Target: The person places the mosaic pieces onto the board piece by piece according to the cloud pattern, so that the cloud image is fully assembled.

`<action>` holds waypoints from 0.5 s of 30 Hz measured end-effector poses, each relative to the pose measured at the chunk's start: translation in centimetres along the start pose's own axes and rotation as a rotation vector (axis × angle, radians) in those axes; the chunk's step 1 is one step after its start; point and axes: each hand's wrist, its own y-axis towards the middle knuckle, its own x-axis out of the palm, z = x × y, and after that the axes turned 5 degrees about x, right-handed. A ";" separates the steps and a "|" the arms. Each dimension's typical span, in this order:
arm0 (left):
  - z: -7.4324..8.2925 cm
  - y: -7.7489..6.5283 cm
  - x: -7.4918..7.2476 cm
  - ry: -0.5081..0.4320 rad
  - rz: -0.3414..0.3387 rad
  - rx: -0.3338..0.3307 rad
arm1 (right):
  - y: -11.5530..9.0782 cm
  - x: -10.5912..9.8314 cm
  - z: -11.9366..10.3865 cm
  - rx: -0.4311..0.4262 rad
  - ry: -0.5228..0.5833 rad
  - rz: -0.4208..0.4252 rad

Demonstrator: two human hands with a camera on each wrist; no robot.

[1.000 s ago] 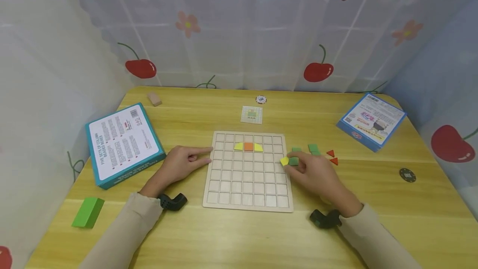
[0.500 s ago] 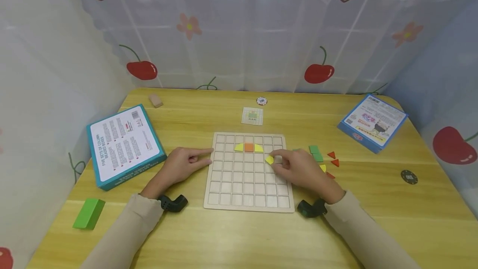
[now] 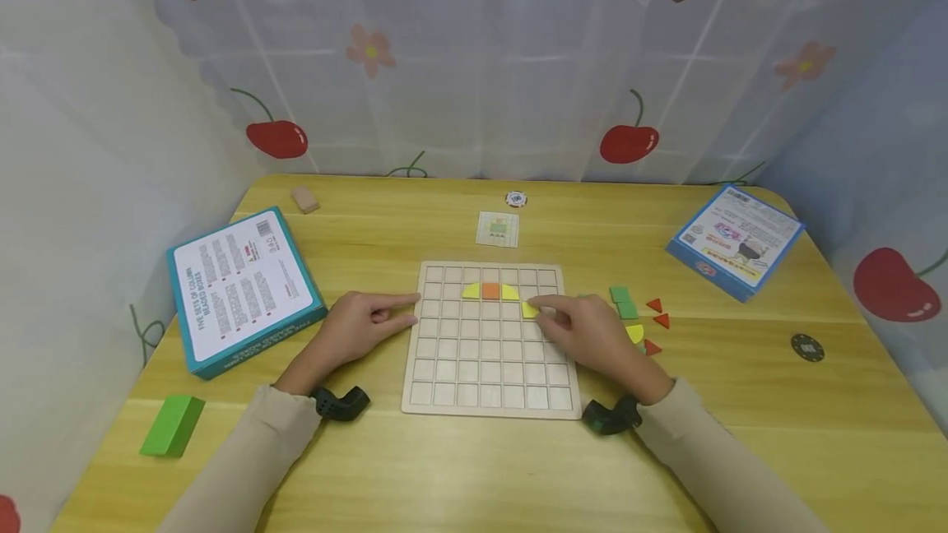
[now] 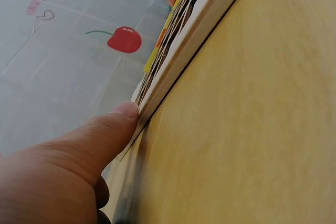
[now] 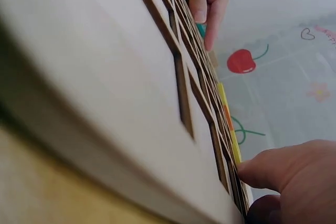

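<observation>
My right hand (image 3: 585,334) pinches a yellow tile (image 3: 529,310) over the wooden grid board (image 3: 490,413), at a square below and right of the row of placed tiles. In that row an orange square tile (image 3: 490,291) sits between two yellow curved-edge tiles, the left one (image 3: 471,291) and the right one (image 3: 509,292). Against the board's left edge rest the straight index finger and thumb of my left hand (image 3: 360,329). In the left wrist view its thumb (image 4: 113,127) touches the board's side. My right fingers hide part of the pinched tile.
Right of the board lie green square tiles (image 3: 627,310), a yellow tile (image 3: 634,333) and red triangles (image 3: 662,321). A pattern card (image 3: 498,229) lies behind it. Boxes stand left (image 3: 248,294) and right (image 3: 736,241). A green block (image 3: 173,426) is at front left.
My right hand has moved left from the loose tiles onto the board, carrying the yellow tile, then slightly up to a square near the placed row. My left hand stays at the board's edge.
</observation>
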 end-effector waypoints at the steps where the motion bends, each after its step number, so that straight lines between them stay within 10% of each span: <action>1: 0.0 0.0 0.0 0.000 -0.001 -0.002 | 0.0 0.1 0.0 0.006 0.004 0.001; 15: 0.2 -0.1 -0.1 -0.003 0.000 -0.015 | -0.4 -0.6 0.5 0.082 0.109 -0.011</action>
